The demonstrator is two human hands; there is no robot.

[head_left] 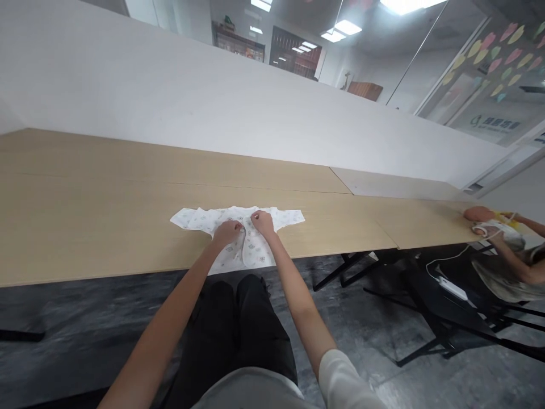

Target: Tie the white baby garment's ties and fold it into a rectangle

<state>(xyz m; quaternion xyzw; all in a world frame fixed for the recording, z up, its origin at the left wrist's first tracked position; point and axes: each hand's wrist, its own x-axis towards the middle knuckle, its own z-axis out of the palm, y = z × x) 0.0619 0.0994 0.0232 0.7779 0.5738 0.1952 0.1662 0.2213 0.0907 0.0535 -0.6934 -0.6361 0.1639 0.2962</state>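
A small white baby shirt (258, 253) with a sparse printed pattern lies spread on the table, sleeves stretched out to both sides. Its lower hem reaches the table's front edge. My left hand (227, 232) rests over the left half of its front, fingers pinched at the front opening. On the other side of that opening, higher toward the neckline, my right hand (263, 222) pinches the cloth with closed fingers. The front edge curves down between both hands. Whatever small part lies between the fingertips is too small to make out.
The long wooden table (106, 216) runs along a white half wall (179, 102) with glass above. At the far right another person's arms (513, 258) hold a baby doll (479, 214) at the table. Black chairs (447, 307) and a white power strip (453, 288) are below them.
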